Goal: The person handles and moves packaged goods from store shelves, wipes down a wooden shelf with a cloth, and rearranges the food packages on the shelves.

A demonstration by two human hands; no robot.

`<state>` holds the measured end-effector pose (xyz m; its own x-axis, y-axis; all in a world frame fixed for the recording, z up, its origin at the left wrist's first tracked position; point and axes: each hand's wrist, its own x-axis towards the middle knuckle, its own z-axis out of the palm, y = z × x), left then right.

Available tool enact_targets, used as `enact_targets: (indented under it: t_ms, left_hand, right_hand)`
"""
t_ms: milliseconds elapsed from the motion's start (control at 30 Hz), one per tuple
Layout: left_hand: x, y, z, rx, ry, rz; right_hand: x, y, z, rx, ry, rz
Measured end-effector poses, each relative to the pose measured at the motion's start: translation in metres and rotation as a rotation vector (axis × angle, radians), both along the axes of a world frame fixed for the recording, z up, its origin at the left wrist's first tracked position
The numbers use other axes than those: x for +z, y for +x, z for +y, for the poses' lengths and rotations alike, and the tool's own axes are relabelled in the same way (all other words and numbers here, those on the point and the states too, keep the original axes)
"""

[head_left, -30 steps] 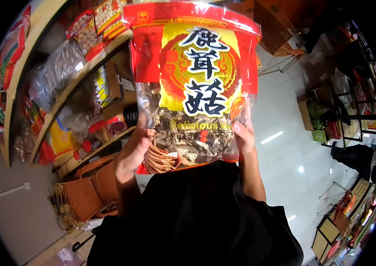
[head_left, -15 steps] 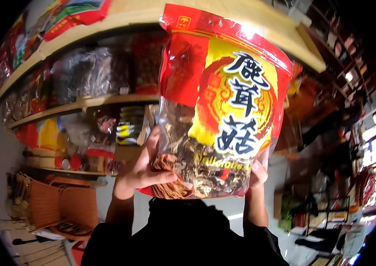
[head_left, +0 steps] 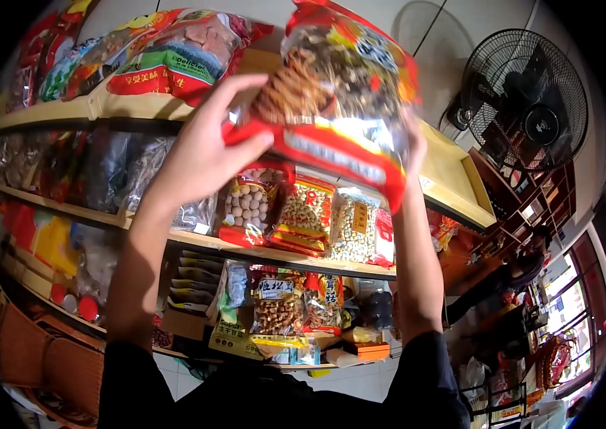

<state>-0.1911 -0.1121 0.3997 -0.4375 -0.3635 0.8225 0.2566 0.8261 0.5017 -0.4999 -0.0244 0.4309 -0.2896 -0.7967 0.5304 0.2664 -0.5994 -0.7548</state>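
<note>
A large red bag of dried mushrooms [head_left: 360, 86] with a clear front is held up at the level of the top shelf, its bottom edge towards me. My left hand [head_left: 206, 136] grips its left lower corner, thumb under and fingers along the side. On the right edge, my right hand [head_left: 414, 143] presses against the bag, its fingers partly hidden. Left of the bag, another red and green bag [head_left: 178, 57] lies on the top shelf [head_left: 138, 107].
Below, a middle shelf [head_left: 246, 247] carries several clear bags of dried goods [head_left: 306, 211]. The lower shelf holds a mushroom bag [head_left: 278, 304] and small boxes. A black wall fan [head_left: 525, 100] is at the upper right. A wicker chair [head_left: 67, 368] stands lower left; a person [head_left: 525, 261] is at right.
The bag has gone up and away from me, tipping so its bottom edge shows. Both arms are now stretched out, and more of the shelves and the fan have come into view.
</note>
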Motion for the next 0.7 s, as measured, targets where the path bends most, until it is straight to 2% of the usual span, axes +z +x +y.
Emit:
enact_targets:
  t_ms: [67,133,233,300,333,400,533,567,633,700]
  left_hand:
    - [0.017,-0.010,-0.013,0.225,-0.124,0.026]
    - [0.024,-0.024,-0.049,0.321,-0.221,0.020]
    - [0.032,-0.030,-0.088,0.478,-0.270,-0.100]
    - [0.018,-0.034,-0.117,0.625,-0.446,-0.115]
    - [0.012,-0.034,-0.121,0.646,-0.497,-0.041]
    - [0.004,-0.036,-0.124,0.692,-0.491,-0.024]
    - [0.004,-0.040,-0.124,0.719,-0.481,-0.031]
    - [0.005,-0.040,-0.124,0.707,-0.507,-0.034]
    - [0.003,-0.038,-0.126,0.691,-0.518,-0.032]
    - [0.002,-0.035,-0.128,0.674,-0.528,-0.056]
  right_hand:
    - [0.016,-0.001,-0.036,0.081,0.020,-0.027]
    - [0.032,-0.007,-0.074,0.159,0.068,-0.039]
    - [0.032,-0.036,-0.123,0.019,0.117,0.141]
    - [0.030,-0.034,-0.141,0.004,0.186,0.232]
    - [0.034,-0.007,-0.126,-0.034,0.241,0.317]
    - [0.025,-0.019,-0.142,-0.166,0.341,0.509]
    - [0.016,-0.033,-0.149,-0.059,0.372,0.561]
    - [0.017,-0.024,-0.141,-0.096,0.370,0.507]
    - [0.007,-0.048,-0.159,-0.135,0.289,0.603]
    - [0.007,-0.055,-0.164,-0.284,0.356,0.690]
